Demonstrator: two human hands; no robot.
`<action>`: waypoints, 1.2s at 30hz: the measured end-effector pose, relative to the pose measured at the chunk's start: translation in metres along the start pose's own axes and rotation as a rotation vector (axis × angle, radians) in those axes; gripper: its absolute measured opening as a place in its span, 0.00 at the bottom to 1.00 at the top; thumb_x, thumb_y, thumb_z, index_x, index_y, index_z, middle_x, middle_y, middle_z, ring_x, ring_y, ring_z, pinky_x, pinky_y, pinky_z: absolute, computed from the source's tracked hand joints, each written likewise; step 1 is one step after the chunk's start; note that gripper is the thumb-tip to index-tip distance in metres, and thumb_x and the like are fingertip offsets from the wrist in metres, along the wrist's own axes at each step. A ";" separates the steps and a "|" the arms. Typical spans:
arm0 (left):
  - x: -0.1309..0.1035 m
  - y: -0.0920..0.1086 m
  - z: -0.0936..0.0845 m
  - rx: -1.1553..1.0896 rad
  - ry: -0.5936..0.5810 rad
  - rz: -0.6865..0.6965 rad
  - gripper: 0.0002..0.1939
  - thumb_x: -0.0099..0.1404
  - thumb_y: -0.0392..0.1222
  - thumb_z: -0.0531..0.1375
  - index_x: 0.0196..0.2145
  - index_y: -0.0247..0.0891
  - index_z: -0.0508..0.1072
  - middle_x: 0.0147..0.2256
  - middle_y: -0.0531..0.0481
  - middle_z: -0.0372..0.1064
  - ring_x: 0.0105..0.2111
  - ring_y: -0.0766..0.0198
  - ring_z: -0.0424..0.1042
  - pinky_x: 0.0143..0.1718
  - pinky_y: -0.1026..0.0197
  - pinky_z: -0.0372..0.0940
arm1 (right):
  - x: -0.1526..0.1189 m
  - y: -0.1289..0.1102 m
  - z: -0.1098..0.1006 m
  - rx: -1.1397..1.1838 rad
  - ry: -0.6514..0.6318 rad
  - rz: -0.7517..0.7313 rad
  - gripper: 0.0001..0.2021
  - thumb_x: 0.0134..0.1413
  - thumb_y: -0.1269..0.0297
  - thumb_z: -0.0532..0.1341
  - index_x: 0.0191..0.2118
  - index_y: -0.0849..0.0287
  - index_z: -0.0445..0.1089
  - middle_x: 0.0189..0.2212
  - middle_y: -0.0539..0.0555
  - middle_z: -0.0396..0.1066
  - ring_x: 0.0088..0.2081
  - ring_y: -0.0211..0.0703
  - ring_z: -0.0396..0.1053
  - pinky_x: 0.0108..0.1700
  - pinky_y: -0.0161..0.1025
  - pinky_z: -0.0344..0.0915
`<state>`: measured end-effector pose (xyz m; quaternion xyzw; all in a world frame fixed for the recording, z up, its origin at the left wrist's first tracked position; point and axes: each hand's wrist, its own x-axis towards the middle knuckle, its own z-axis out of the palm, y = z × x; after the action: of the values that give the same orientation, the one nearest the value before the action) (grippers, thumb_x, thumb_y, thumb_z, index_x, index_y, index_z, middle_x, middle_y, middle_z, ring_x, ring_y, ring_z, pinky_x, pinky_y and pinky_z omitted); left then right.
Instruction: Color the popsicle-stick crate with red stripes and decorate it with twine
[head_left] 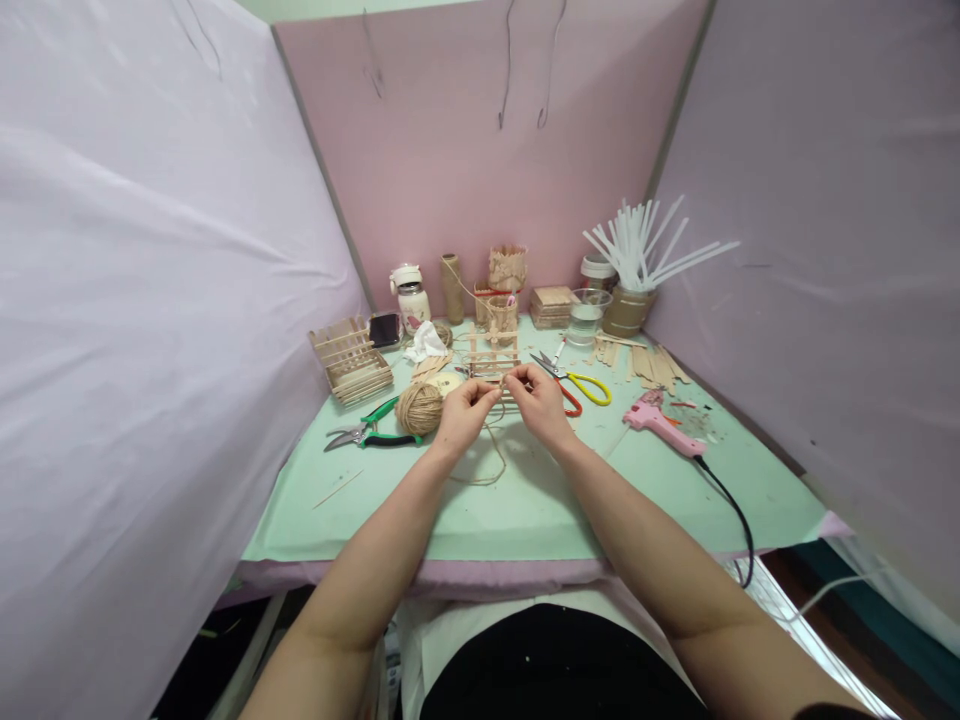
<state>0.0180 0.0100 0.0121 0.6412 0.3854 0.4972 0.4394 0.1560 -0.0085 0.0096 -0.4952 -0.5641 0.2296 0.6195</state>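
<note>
Both hands meet over the middle of the table, fingertips pinched close together. My left hand and my right hand are closed on jute twine, which hangs below them and loops on the green cloth. Just beyond the fingers stands a small rack of wooden craft sticks, its near part covered by my hands. Left of my left hand sits a ball of twine. To the right of my right hand lie scissors with red and yellow handles.
Green-handled pruning shears and a thin stick lie left. A pink glue gun with a black cord is at right. Behind stand a stick tray, a white bottle, a water bowl and a pot of white glue sticks.
</note>
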 end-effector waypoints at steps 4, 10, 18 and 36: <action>-0.001 0.002 0.001 -0.028 0.000 -0.016 0.10 0.55 0.46 0.64 0.27 0.35 0.74 0.23 0.53 0.67 0.25 0.67 0.61 0.29 0.64 0.55 | 0.001 0.001 -0.001 0.062 -0.025 0.048 0.07 0.51 0.60 0.58 0.28 0.57 0.67 0.26 0.49 0.67 0.29 0.39 0.63 0.33 0.37 0.61; -0.004 0.004 0.001 -0.033 0.033 0.001 0.10 0.57 0.46 0.63 0.29 0.36 0.78 0.26 0.51 0.71 0.27 0.66 0.63 0.30 0.63 0.57 | 0.003 -0.001 -0.005 0.018 -0.137 0.018 0.03 0.46 0.64 0.58 0.28 0.57 0.65 0.24 0.47 0.66 0.27 0.37 0.62 0.30 0.35 0.60; -0.003 0.004 0.000 -0.010 0.088 0.020 0.11 0.55 0.47 0.64 0.29 0.36 0.77 0.21 0.53 0.64 0.24 0.68 0.57 0.27 0.63 0.53 | 0.002 -0.003 -0.005 -0.015 -0.107 -0.051 0.07 0.50 0.59 0.60 0.29 0.57 0.70 0.28 0.50 0.69 0.30 0.39 0.65 0.32 0.36 0.62; -0.002 0.001 0.003 -0.132 -0.001 -0.134 0.13 0.53 0.49 0.65 0.31 0.35 0.79 0.27 0.51 0.72 0.25 0.69 0.62 0.29 0.64 0.56 | 0.006 -0.001 -0.006 0.307 -0.182 0.311 0.05 0.41 0.63 0.63 0.26 0.58 0.67 0.18 0.43 0.60 0.21 0.31 0.53 0.24 0.33 0.50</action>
<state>0.0205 0.0069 0.0123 0.5840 0.3936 0.4905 0.5133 0.1624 -0.0057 0.0144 -0.4535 -0.4932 0.4491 0.5911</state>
